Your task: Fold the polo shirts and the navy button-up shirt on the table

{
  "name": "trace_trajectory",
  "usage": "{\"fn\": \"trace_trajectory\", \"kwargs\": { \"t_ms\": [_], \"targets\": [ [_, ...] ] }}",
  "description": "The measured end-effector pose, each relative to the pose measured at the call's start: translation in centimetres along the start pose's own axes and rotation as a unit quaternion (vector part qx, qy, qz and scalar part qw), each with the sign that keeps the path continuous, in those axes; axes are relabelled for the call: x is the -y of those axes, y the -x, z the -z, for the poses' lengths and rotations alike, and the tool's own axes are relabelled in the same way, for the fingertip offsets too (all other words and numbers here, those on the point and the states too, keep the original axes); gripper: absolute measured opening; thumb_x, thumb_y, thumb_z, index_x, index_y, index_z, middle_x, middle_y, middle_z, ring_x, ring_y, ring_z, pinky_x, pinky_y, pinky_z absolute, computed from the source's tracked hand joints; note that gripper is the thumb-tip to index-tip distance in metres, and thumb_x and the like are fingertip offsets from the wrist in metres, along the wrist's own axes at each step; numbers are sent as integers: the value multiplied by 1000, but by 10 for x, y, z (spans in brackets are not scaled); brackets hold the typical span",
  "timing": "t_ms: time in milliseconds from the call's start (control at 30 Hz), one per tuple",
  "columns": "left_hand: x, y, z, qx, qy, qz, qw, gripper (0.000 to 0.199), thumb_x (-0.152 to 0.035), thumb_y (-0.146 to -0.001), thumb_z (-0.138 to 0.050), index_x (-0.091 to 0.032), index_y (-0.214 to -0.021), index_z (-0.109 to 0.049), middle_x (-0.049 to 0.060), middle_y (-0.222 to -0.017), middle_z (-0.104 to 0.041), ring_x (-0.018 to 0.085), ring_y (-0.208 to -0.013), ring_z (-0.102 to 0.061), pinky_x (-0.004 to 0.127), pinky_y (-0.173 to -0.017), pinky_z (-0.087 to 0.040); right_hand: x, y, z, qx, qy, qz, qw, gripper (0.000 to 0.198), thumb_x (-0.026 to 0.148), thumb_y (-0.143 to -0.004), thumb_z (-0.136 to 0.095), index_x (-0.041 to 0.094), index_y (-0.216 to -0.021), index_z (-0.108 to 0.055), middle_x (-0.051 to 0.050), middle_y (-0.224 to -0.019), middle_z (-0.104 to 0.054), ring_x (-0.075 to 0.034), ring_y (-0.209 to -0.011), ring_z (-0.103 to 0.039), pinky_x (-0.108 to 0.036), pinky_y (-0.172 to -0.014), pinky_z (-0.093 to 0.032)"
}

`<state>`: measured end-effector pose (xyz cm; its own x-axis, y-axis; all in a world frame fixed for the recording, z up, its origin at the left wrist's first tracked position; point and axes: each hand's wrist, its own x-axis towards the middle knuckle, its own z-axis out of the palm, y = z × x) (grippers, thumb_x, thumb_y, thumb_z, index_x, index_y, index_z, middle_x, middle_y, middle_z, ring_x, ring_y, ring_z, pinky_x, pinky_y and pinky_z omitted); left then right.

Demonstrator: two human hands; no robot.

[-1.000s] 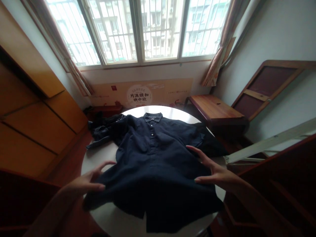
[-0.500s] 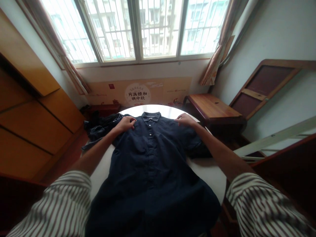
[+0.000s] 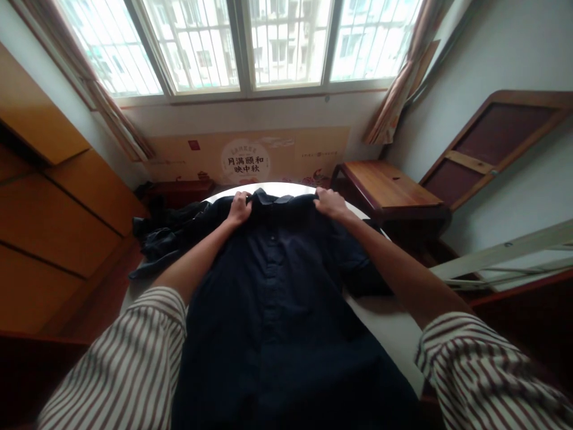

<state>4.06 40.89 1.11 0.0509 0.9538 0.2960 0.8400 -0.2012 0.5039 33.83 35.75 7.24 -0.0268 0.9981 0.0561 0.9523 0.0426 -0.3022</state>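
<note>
A dark navy short-sleeved shirt [image 3: 277, 298] lies front up over a round white table [image 3: 389, 334], its collar [image 3: 271, 197] at the far edge. My left hand [image 3: 240, 208] grips the cloth at the shoulder left of the collar. On the other shoulder my right hand [image 3: 330, 203] is closed, with fabric pinched in its fingers. The shoulder line between both hands looks raised, and shade falls on the upper front. The shirt's lower part spreads toward me and leaves the bottom of the view.
Dark crumpled clothes [image 3: 165, 233] lie at the table's left side, and more dark cloth [image 3: 367, 280] on the right. Beyond stand a wooden side table [image 3: 389, 185] and a leaning panel [image 3: 487, 149]. An orange cabinet [image 3: 54, 233] is at left; a pale rail [image 3: 505, 251] runs at right.
Both hands have moved closer to the collar and taken hold of the shirt's shoulders. The shoulder line has lifted and the collar has folded lower. The view has tilted down slightly.
</note>
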Motion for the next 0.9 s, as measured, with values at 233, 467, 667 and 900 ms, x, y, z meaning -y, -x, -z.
{"fn": "trace_trajectory", "kwargs": {
  "t_ms": [233,467,667,900],
  "targets": [
    [-26,-15,-5,-25,79,-86,993,52,-2,-84,-49,-5,-136,-48,21,-149,-38,30,-144,-31,46,-121,-23,24,1,33,-80,-18,62,995,41,31,-99,-56,9,-134,-51,-15,-135,-53,-25,-114,-58,-48,-95,-48],
    [-21,146,44,160,94,-229,956,33,-24,-93,-52,-19,-123,-64,12,-135,-56,26,-126,-53,39,-114,-37,-7,155,-6,43,-36,249,967,31,34,-97,-55,19,-120,-67,-13,-116,-69,-28,-105,-66,-39,-95,-50],
    [22,313,120,199,28,-190,961,37,-35,-90,-64,-29,-126,-65,10,-128,-62,28,-118,-59,41,-105,-48,-65,333,-31,77,-117,333,932,70,46,-77,-78,33,-142,-54,-10,-139,-59,-34,-125,-57,-45,-99,-55],
    [60,386,137,114,6,-232,966,43,-29,-88,-68,-33,-130,-62,8,-131,-63,27,-120,-60,41,-102,-52,-89,382,-72,-69,-78,357,928,70,6,-88,-52,35,-150,-40,-5,-140,-58,-28,-128,-56,-48,-105,-51]
  ]
}}
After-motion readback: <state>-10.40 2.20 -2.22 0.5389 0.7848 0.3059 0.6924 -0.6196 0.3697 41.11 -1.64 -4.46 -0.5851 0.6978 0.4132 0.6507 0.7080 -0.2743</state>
